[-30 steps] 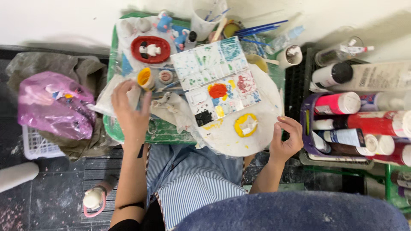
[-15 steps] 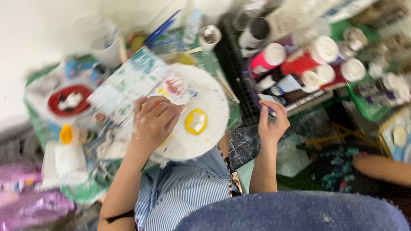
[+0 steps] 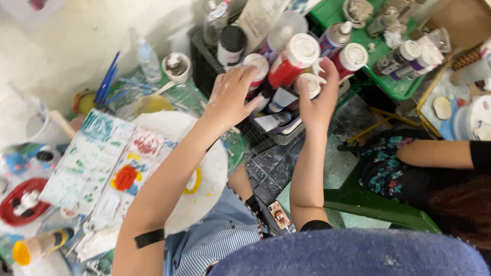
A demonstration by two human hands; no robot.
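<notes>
My left hand [image 3: 232,97] reaches with spread fingers over a black crate [image 3: 263,135] packed with paint bottles, touching a red bottle with a white cap [image 3: 255,69]. Beside it, my right hand [image 3: 317,99] curls around a small white-capped bottle [image 3: 310,84] among the same bottles. A large red bottle [image 3: 291,61] stands between the two hands. My left forearm crosses a round white palette [image 3: 204,189] smeared with yellow and red paint, which rests on my lap.
A paint-stained tile sheet [image 3: 97,163] and a red dish [image 3: 20,204] lie at left, a cup of blue brushes [image 3: 105,87] behind. A green tray [image 3: 388,84] holds more bottles. Another person's arm [image 3: 440,153] and a green chair [image 3: 378,204] are at right.
The view swung right toward the bottle crate. My left hand left the palette and moved onto the bottles; my right hand rose from the palette's edge into the crate.
</notes>
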